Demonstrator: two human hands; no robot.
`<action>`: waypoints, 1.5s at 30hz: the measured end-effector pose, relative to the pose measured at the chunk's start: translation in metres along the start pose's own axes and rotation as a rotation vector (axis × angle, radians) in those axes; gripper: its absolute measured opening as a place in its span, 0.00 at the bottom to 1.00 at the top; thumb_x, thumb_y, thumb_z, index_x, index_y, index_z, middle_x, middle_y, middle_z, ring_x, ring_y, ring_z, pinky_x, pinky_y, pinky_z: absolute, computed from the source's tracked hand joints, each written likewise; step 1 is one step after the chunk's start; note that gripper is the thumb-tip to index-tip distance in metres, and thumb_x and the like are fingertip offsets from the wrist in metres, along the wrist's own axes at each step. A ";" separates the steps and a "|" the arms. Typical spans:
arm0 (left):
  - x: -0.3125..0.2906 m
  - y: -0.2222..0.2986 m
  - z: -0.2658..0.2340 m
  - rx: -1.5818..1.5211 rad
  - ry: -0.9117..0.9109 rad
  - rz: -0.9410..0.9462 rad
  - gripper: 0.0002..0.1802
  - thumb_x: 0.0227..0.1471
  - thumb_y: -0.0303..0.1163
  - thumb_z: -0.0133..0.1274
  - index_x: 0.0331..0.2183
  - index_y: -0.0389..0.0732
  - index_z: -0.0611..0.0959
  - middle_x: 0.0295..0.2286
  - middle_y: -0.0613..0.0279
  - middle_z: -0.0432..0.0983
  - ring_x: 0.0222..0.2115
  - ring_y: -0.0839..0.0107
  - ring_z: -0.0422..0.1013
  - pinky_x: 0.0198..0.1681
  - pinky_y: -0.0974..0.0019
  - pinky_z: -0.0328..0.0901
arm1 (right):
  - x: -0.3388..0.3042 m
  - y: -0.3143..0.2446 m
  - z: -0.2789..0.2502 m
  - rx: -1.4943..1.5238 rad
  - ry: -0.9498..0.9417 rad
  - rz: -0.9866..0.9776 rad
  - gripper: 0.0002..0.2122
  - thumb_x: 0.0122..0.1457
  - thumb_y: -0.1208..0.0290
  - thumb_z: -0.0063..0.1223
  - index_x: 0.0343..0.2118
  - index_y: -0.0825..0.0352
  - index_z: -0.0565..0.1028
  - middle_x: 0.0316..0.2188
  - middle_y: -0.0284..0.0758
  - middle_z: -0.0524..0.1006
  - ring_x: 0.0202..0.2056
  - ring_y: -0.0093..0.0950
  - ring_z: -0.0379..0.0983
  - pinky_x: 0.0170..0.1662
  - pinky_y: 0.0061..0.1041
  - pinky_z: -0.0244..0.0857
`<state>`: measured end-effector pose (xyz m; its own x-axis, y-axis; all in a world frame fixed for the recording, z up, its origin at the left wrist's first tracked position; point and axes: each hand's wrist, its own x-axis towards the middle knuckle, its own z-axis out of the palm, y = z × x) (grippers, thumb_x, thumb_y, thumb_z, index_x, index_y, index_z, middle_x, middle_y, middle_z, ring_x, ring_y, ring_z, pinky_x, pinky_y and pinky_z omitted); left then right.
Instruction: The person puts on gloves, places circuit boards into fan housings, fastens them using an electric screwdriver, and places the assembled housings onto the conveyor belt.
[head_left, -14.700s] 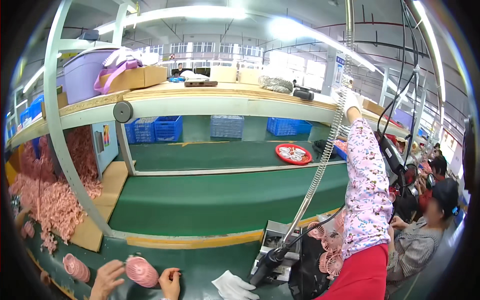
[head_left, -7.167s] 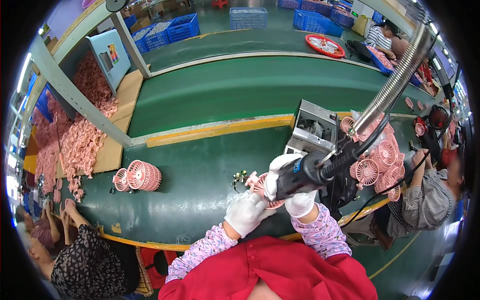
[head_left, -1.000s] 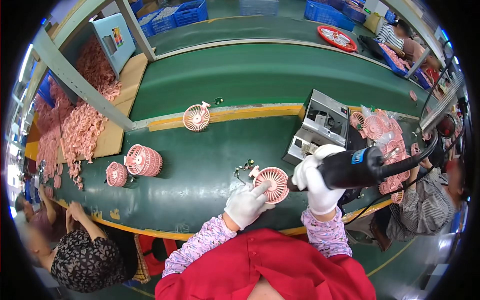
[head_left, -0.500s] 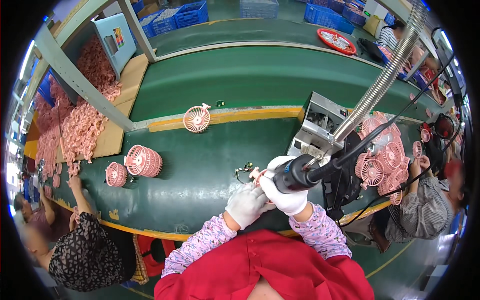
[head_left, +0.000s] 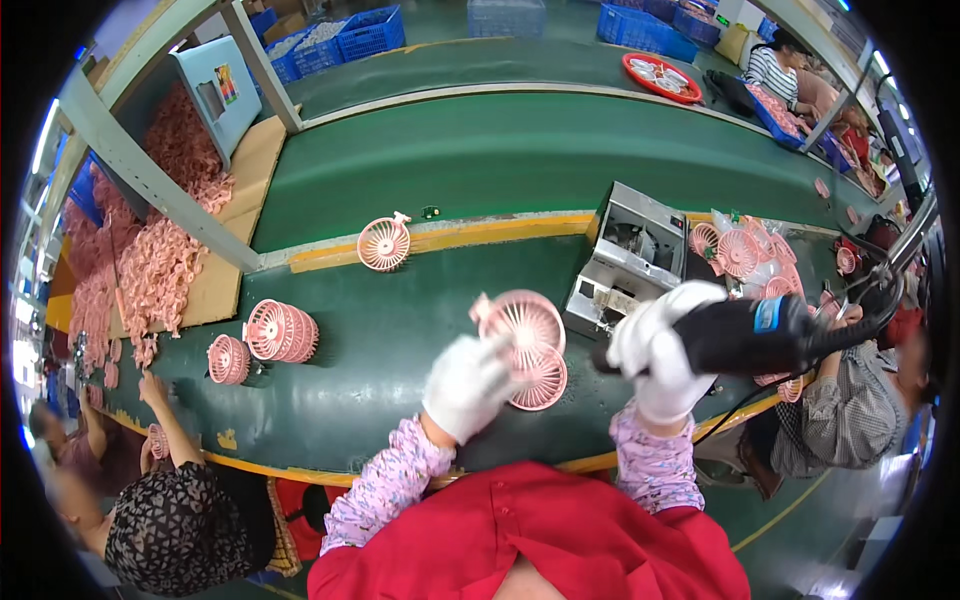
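Note:
My left hand (head_left: 468, 388), in a white glove, grips a pink fan cover (head_left: 524, 318) just above the table in front of me. A second round pink grille (head_left: 541, 380) shows at its lower edge; whether the two are joined I cannot tell. My right hand (head_left: 660, 350), also gloved, is closed round a black electric screwdriver (head_left: 745, 335). The tool lies tilted nearly flat, its tip end pointing left, apart from the cover. Right behind it stands a grey metal screw feeder (head_left: 640, 245).
Pink fan covers (head_left: 282, 330) stand stacked at left, and one cover (head_left: 384, 243) sits by the yellow strip. More covers (head_left: 738, 252) are heaped at right. Pink parts (head_left: 160, 265) pile up at far left. Co-workers sit on both sides. A green belt (head_left: 450, 150) runs behind.
My right hand has drawn the screwdriver right and tipped it from upright over the work to nearly flat. My left hand has moved slightly left and up, and the pink cover now shows plainly.

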<state>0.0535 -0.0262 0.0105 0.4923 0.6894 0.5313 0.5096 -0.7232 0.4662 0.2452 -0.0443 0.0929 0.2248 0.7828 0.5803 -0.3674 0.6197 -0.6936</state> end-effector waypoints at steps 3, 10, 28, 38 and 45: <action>0.028 -0.013 -0.001 0.050 0.170 -0.131 0.21 0.38 0.28 0.57 0.39 0.38 0.72 0.41 0.50 0.67 0.36 0.52 0.68 0.36 0.60 0.65 | 0.009 0.018 -0.024 -0.309 0.235 -0.004 0.15 0.46 0.88 0.51 0.37 0.69 0.66 0.24 0.32 0.70 0.21 0.19 0.68 0.24 0.19 0.64; -0.023 -0.001 0.020 -0.068 -0.371 -0.007 0.14 0.38 0.44 0.57 0.28 0.46 0.79 0.25 0.62 0.71 0.28 0.62 0.70 0.29 0.61 0.65 | 0.000 0.054 -0.051 -0.501 0.294 0.044 0.13 0.43 0.85 0.58 0.32 0.68 0.69 0.23 0.28 0.70 0.21 0.15 0.67 0.25 0.15 0.62; -0.031 0.004 0.033 0.032 -0.224 0.040 0.14 0.37 0.40 0.58 0.16 0.41 0.75 0.19 0.59 0.68 0.24 0.61 0.68 0.29 0.61 0.63 | -0.034 0.072 0.000 -0.154 0.114 0.383 0.14 0.44 0.89 0.54 0.34 0.71 0.66 0.22 0.32 0.71 0.25 0.22 0.72 0.27 0.23 0.70; -0.028 0.006 0.025 -0.063 -0.263 -0.042 0.14 0.36 0.41 0.59 0.23 0.42 0.78 0.26 0.58 0.70 0.28 0.61 0.69 0.30 0.60 0.64 | -0.028 0.058 -0.021 -0.307 0.057 0.220 0.18 0.41 0.87 0.57 0.38 0.68 0.67 0.28 0.30 0.70 0.27 0.16 0.67 0.30 0.17 0.63; -0.032 -0.005 0.033 -0.062 -0.300 -0.021 0.11 0.36 0.40 0.59 0.20 0.43 0.77 0.23 0.60 0.69 0.26 0.61 0.68 0.30 0.59 0.63 | 0.003 0.054 -0.054 -0.464 0.330 0.044 0.16 0.42 0.88 0.57 0.34 0.69 0.69 0.24 0.28 0.71 0.23 0.17 0.69 0.28 0.16 0.63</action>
<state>0.0587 -0.0434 -0.0323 0.6734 0.6790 0.2924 0.4822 -0.7033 0.5224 0.2748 -0.0054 0.0339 0.5155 0.7385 0.4347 0.0357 0.4883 -0.8719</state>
